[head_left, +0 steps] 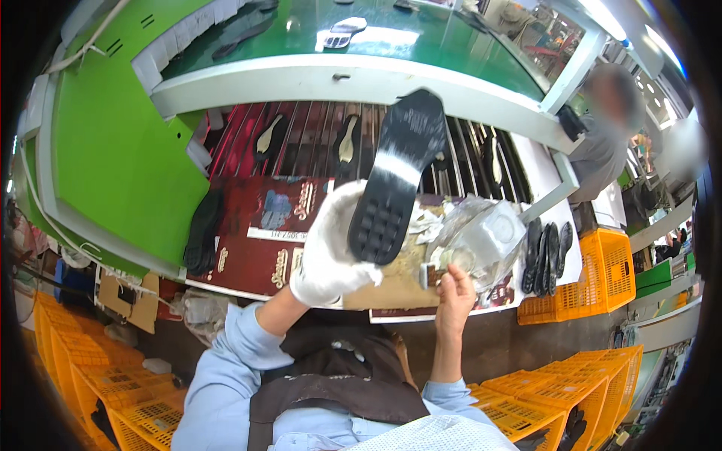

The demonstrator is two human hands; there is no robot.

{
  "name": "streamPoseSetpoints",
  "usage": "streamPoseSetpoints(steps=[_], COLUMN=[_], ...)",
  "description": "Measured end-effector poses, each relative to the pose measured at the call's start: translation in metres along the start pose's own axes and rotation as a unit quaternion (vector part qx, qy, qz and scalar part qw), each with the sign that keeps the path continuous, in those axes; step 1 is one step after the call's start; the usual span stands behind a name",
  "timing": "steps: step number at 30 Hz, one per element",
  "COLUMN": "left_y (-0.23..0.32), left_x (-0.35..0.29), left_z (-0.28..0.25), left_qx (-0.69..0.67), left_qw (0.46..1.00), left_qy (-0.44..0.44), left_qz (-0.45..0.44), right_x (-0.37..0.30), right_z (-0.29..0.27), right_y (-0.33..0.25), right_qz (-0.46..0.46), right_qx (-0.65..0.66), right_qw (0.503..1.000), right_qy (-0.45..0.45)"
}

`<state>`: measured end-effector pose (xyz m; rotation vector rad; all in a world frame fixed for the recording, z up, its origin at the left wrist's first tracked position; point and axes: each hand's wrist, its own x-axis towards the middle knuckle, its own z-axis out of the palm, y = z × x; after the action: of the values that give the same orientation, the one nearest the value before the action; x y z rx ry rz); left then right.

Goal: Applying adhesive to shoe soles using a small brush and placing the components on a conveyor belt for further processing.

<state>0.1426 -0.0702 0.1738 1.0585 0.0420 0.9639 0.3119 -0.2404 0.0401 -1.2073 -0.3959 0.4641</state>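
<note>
My left hand (pixel 331 255) wears a white glove and is closed around the heel part of a black shoe sole (pixel 397 161). The sole is held tilted above the work table, its blocky heel tread toward me, with a bright white band across the arch. My right hand (pixel 456 292) is bare, its fingers pinched together near the table's front edge. A small brown and pale piece (pixel 431 276) shows beside those fingertips; whether they grip it is hard to see. Just behind them are a small clear round dish (pixel 459 259) and a translucent plastic container (pixel 496 231) in crumpled plastic.
Behind the table, soles (pixel 347 143) lie on a roller conveyor beneath a white frame with a green surface (pixel 451 64). Black soles (pixel 547 255) stand at right, another pile (pixel 203 233) at left. Orange crates (pixel 594 270) surround me. A green panel (pixel 113 128) borders the left; another person (pixel 602 158) is at right.
</note>
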Motion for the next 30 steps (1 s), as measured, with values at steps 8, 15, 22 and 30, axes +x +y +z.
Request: streamPoseSetpoints(steps=[8, 15, 22, 30], left_y=[-0.033, -0.112, -0.097, -0.037], left_x=[0.246, 0.177, 0.02, -0.112], left_z=[0.087, 0.047, -0.076, -0.17], left_qx=[-0.166, -0.127, 0.106, 0.276], left_qw=[0.981, 0.952, 0.961, 0.912], left_qy=[0.005, -0.03, 0.09, 0.251], left_qz=[-0.104, -0.276, -0.239, -0.169], right_x=[-0.009, -0.012, -0.007, 0.001], right_z=[-0.017, -0.022, -0.007, 0.023], right_y=[-0.004, -0.006, -0.002, -0.013], right_qz=[0.019, 0.04, 0.037, -0.126], right_qx=[0.054, 0.036, -0.094, -0.356], right_qw=[0.998, 0.998, 0.995, 0.909], right_qy=[0.019, 0.033, -0.015, -0.18])
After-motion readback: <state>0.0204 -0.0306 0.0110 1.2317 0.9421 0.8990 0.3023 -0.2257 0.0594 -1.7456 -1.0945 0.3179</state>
